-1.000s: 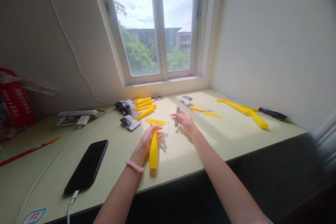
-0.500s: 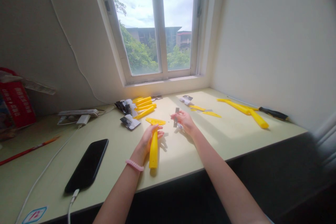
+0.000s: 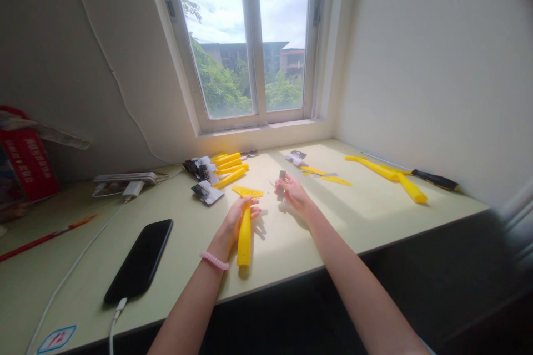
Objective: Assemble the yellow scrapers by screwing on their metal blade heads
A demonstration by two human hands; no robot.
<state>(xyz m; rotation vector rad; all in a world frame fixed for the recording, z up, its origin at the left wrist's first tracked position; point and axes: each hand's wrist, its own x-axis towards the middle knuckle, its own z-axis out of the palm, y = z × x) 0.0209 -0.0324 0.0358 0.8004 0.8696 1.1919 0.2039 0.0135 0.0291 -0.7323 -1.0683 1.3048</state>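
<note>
My left hand, with a pink coil band at the wrist, is wrapped round a yellow scraper handle. Its flat triangular head points away from me and its thick grip hangs toward the table's front edge. A short way to the right, my right hand pinches a small grey metal blade between thumb and fingers. The blade stands roughly upright, apart from the yellow handle. A tiny speck lies on the table between my hands.
Several yellow-handled tools with packaging lie at the back. Yellow blade-shaped pieces are beyond my right hand. A black-handled screwdriver lies by yellow handles at the right. A phone on a cable and a power strip are left.
My right hand has turned the metal blade slightly, so more of its face shows. The left hand and yellow scraper handle have hardly moved.
</note>
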